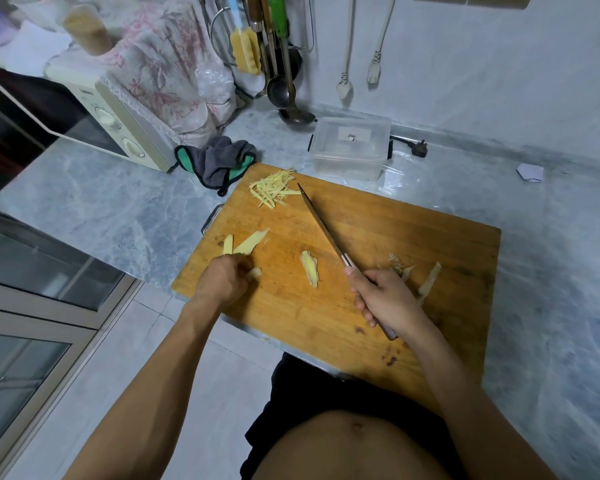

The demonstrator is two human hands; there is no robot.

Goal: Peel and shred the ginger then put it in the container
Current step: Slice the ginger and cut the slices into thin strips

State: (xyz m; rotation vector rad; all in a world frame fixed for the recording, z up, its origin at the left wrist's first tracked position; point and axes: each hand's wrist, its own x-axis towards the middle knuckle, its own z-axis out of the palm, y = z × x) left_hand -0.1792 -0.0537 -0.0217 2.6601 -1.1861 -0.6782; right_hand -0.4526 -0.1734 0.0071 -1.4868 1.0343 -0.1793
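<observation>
A wooden cutting board (pixel 378 244) lies on the marble counter. My left hand (pixel 224 278) pinches thin ginger slices (pixel 246 242) near the board's left edge. My right hand (pixel 383 296) grips the handle of a knife (pixel 321 223), whose blade points away toward a pile of shredded ginger (pixel 274 188) at the board's far left corner. A peeled ginger chunk (pixel 309 267) rests alone mid-board, between my hands. Ginger peels (pixel 426 277) lie just right of my right hand. A clear plastic container (pixel 352 147) stands behind the board.
A grey and green cloth (pixel 219 162) sits by the board's far left corner, next to a cream microwave (pixel 118 126). Ladles and utensils (pixel 281 64) hang on the wall behind. A black plug (pixel 418 147) lies right of the container. A paper scrap (pixel 530 173) lies far right.
</observation>
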